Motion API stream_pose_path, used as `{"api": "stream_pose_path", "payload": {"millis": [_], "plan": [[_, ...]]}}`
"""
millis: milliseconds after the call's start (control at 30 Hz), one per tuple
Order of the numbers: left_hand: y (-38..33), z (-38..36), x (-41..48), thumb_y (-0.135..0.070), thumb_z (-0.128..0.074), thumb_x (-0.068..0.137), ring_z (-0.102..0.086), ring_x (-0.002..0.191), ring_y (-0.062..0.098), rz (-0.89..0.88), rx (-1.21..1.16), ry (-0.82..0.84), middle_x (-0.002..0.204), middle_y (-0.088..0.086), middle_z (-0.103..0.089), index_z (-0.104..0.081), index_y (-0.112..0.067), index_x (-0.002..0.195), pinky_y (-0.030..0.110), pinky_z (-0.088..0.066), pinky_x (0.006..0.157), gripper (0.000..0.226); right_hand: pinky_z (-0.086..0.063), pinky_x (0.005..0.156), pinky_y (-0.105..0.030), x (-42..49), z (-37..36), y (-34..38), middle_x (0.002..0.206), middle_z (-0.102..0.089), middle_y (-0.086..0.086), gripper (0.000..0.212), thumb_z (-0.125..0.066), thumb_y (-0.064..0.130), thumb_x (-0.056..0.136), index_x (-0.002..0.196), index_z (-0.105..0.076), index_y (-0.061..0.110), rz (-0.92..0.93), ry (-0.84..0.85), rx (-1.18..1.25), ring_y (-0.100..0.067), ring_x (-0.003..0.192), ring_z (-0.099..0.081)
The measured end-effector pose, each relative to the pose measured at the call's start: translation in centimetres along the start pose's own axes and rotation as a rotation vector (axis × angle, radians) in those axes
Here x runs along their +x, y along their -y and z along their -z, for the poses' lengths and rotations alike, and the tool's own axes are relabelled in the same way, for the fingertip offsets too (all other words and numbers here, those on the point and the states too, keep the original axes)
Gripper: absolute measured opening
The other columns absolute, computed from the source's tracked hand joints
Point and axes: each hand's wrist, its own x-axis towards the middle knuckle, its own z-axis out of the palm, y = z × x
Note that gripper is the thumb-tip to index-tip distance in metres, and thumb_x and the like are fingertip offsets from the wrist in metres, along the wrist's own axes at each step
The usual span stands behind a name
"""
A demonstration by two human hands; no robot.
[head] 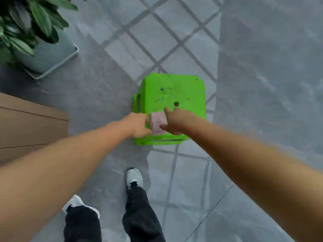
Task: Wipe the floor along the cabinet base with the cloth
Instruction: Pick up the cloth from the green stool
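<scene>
A small folded pink cloth (158,123) lies on the near edge of a green plastic stool (172,95). My left hand (138,124) touches the cloth's left side, fingers curled at its edge. On the cloth's right side is my right hand (176,121), with thumb and forefinger spread around it. Both hands are at the cloth; whether either has a firm grip is unclear. A brown wooden cabinet (31,126) stands at the left, its base meeting the grey floor (97,95).
A potted plant (26,27) in a grey pot on a square tray (57,63) stands at the far left. My two feet in grey shoes (134,178) are just behind the stool. Sunlit window-grid patterns fall across the floor tiles.
</scene>
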Motion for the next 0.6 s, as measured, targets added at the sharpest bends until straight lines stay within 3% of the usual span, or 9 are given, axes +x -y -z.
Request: {"api": "stream_pose_path", "payload": {"millis": [67, 200, 267, 333, 433, 500, 600], "plan": [[0.5, -2.6, 2.8, -0.034, -0.064, 0.086, -0.063, 0.112, 0.037, 0.035, -0.164, -0.143, 0.122, 0.02, -0.067, -0.062, -0.013, 0.116, 0.037, -0.05, 0.083, 0.037, -0.043, 0.099, -0.048, 2.6, -2.2, 0.2, 0.141, -0.042, -0.027, 0.07, -0.046, 0.052, 0.095, 0.146, -0.027, 0.008, -0.075, -0.041, 0.105, -0.044, 0.125, -0.05], [0.3, -7.5, 6.7, -0.039, -0.061, 0.087, -0.061, 0.109, 0.043, 0.197, -0.583, -0.34, 0.115, 0.026, -0.065, -0.054, -0.005, 0.113, 0.035, -0.043, 0.074, 0.044, -0.045, 0.088, -0.041, 7.2, -5.5, 0.5, 0.125, -0.056, -0.027, 0.047, -0.053, 0.041, 0.096, 0.121, -0.05, 0.0, -0.156, -0.149, 0.329, -0.042, 0.115, -0.055], [1.2, -9.0, 8.0, -0.039, -0.066, 0.085, -0.065, 0.103, 0.042, 0.223, -0.809, -0.381, 0.112, 0.026, -0.065, -0.052, -0.004, 0.113, 0.039, -0.053, 0.078, 0.047, -0.044, 0.081, -0.039, 8.5, -6.5, 0.6, 0.118, -0.063, -0.026, 0.042, -0.058, 0.035, 0.094, 0.115, -0.054, -0.001, -0.168, -0.212, 0.439, -0.04, 0.109, -0.058], [2.1, -10.1, 8.7, -0.033, -0.071, 0.083, -0.07, 0.096, 0.039, 0.198, -1.079, -0.344, 0.107, 0.024, -0.068, -0.054, -0.005, 0.113, 0.05, -0.058, 0.081, 0.045, -0.044, 0.08, -0.037, 9.0, -7.4, 0.5, 0.116, -0.066, -0.023, 0.044, -0.062, 0.034, 0.091, 0.118, -0.055, 0.0, -0.181, -0.279, 0.52, -0.039, 0.107, -0.06], [4.4, -10.8, 8.7, -0.014, -0.074, 0.083, -0.071, 0.097, 0.039, 0.161, -1.406, -0.24, 0.111, 0.029, -0.07, -0.059, 0.001, 0.118, 0.056, -0.058, 0.085, 0.041, -0.051, 0.086, -0.039, 8.6, -8.6, 1.5, 0.113, -0.07, -0.019, 0.047, -0.068, 0.035, 0.087, 0.121, -0.058, 0.005, -0.166, -0.341, 0.625, -0.035, 0.103, -0.065], [7.4, -11.4, 7.8, -0.012, -0.072, 0.085, -0.071, 0.093, 0.03, 0.141, -1.595, -0.136, 0.114, 0.024, -0.072, -0.064, 0.002, 0.118, 0.047, -0.06, 0.085, 0.037, -0.052, 0.084, -0.036, 8.2, -9.4, 3.6, 0.108, -0.071, -0.016, 0.045, -0.072, 0.032, 0.084, 0.119, -0.06, 0.007, -0.116, -0.361, 0.676, -0.031, 0.098, -0.067], [13.4, -12.6, 6.2, -0.023, -0.073, 0.083, -0.071, 0.086, 0.024, 0.164, -1.645, -0.084, 0.098, 0.012, -0.076, -0.071, -0.007, 0.106, 0.037, -0.057, 0.083, 0.027, -0.038, 0.074, -0.025, 8.7, -11.0, 8.4, 0.105, -0.07, -0.014, 0.042, -0.075, 0.027, 0.082, 0.117, -0.063, 0.007, 0.013, -0.393, 0.615, -0.029, 0.095, -0.064]]}}
